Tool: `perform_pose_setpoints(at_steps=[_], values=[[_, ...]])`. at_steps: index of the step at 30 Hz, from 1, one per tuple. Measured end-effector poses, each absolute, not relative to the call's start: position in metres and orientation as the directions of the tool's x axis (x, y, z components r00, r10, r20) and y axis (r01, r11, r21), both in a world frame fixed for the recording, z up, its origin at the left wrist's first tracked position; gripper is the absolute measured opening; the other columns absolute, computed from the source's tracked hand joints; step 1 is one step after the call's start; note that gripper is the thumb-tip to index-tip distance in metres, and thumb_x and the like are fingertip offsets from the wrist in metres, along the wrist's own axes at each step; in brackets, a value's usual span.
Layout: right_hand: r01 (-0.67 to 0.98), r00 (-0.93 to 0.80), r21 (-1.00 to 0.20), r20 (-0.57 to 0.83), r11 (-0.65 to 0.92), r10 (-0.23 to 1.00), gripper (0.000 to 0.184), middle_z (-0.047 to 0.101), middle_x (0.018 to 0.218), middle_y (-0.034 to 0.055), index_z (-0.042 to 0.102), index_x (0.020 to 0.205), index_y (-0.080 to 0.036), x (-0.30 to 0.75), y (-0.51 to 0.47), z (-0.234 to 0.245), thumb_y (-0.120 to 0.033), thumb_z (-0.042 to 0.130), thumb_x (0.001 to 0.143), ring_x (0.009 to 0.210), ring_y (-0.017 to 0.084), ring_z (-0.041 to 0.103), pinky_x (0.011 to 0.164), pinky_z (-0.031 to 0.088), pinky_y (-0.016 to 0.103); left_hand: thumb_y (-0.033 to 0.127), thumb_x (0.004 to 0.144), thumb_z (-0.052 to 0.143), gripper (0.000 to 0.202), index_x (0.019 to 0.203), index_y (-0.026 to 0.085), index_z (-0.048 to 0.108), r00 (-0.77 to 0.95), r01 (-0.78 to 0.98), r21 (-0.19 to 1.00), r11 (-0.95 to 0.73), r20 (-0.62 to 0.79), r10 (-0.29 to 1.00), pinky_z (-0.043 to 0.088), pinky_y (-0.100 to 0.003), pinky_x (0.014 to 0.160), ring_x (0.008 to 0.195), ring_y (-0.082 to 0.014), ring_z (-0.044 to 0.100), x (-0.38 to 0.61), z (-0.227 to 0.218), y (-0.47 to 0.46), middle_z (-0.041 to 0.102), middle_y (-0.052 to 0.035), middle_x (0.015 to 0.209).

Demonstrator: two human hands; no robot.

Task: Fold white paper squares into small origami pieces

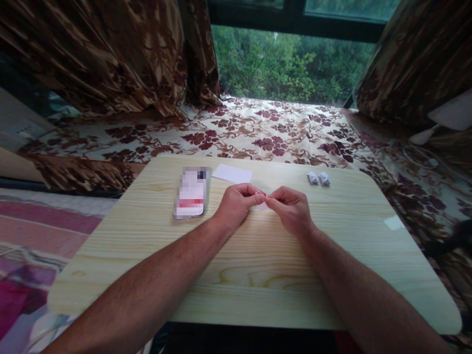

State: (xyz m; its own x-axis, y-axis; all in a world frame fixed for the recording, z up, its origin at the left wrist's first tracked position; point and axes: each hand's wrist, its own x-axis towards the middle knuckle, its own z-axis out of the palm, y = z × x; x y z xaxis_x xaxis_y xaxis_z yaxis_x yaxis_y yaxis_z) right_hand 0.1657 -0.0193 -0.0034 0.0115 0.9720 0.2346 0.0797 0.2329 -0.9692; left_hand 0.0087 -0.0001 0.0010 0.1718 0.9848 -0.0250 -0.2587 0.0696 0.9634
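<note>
Over the middle of the wooden table, my left hand (241,200) and my right hand (293,205) meet, thumbs and forefingers pinched together. A small piece of white paper (262,207) shows just below the fingertips, and both hands seem to grip it. Most of this paper is hidden by the fingers, so its folds cannot be made out. Beyond my left hand lies a flat white sheet or stack of paper (232,173). Past my right hand sit two small folded white paper shapes (319,178), side by side and star-like.
A phone (191,191), blurred by pixelation, lies left of my hands on the light wooden table (254,275). Flower-patterned cloth (273,130) covers the window ledge behind it. Toward the right edge is a pale patch (394,223), perhaps a reflection. A white cable (420,155) lies on the ledge.
</note>
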Motion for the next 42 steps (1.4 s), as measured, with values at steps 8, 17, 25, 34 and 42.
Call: perform_pose_setpoints(at_steps=[8, 17, 25, 34, 42], values=[[0.059, 0.001, -0.973, 0.222, 0.222, 0.975, 0.018, 0.055, 0.055, -0.003, 0.063, 0.061, -0.017, 0.1664, -0.0195, -0.0015, -0.025, 0.074, 0.073, 0.051, 0.009, 0.042, 0.049, 0.03, 0.024, 0.019, 0.06, 0.082, 0.014, 0.063, 0.015, 0.069, 0.173, -0.269, 0.961, 0.063, -0.016, 0.985, 0.048, -0.029, 0.073, 0.07, -0.0146, 0.063, 0.0078, -0.0005, 0.001, 0.072, -0.004, 0.075], [0.049, 0.011, -0.983, 0.179, 0.178, 0.984, 0.021, 0.054, 0.052, -0.0032, 0.063, 0.059, -0.016, 0.165, -0.02, 0.0017, -0.028, 0.075, 0.07, 0.049, 0.009, 0.041, 0.047, 0.029, 0.024, 0.019, 0.057, 0.084, 0.016, 0.06, 0.014, 0.069, 0.177, -0.289, 0.953, 0.096, -0.045, 0.983, 0.048, -0.029, 0.072, 0.068, -0.0137, 0.062, 0.0074, 0.0007, 0.001, 0.072, -0.0037, 0.072], [0.075, 0.075, -0.992, 0.104, 0.099, 0.992, 0.02, 0.063, 0.057, -0.0001, 0.07, 0.069, -0.016, 0.1664, -0.0141, -0.0001, -0.035, 0.075, 0.073, 0.05, 0.011, 0.05, 0.048, 0.036, 0.024, 0.026, 0.062, 0.084, 0.029, 0.087, 0.015, 0.075, 0.25, -0.237, 0.964, 0.12, -0.059, 0.967, 0.044, -0.025, 0.063, 0.064, -0.0111, 0.058, 0.0051, 0.0009, 0.0021, 0.069, -0.0027, 0.074], [0.017, 0.044, -0.992, 0.123, 0.122, 0.991, 0.017, 0.063, 0.06, -0.001, 0.067, 0.074, -0.017, 0.1678, -0.0116, -0.0067, -0.032, 0.074, 0.074, 0.053, 0.011, 0.053, 0.053, 0.043, 0.025, 0.021, 0.063, 0.08, 0.027, 0.086, 0.015, 0.067, 0.108, -0.218, 0.975, 0.038, -0.015, 0.994, 0.042, -0.023, 0.058, 0.058, -0.0093, 0.057, 0.0075, -0.0007, 0.0036, 0.064, 0.0019, 0.067], [-0.027, 0.043, -0.995, 0.095, 0.096, 0.995, 0.021, 0.067, 0.074, 0.0009, 0.069, 0.085, -0.017, 0.1665, -0.0114, -0.0031, -0.032, 0.075, 0.071, 0.061, 0.013, 0.058, 0.054, 0.048, 0.025, 0.021, 0.065, 0.076, 0.024, 0.089, 0.016, 0.072, 0.109, -0.183, 0.983, -0.018, 0.038, 0.993, 0.041, -0.023, 0.06, 0.058, -0.0089, 0.054, 0.007, 0.0033, 0.0008, 0.062, 0.0029, 0.065]])
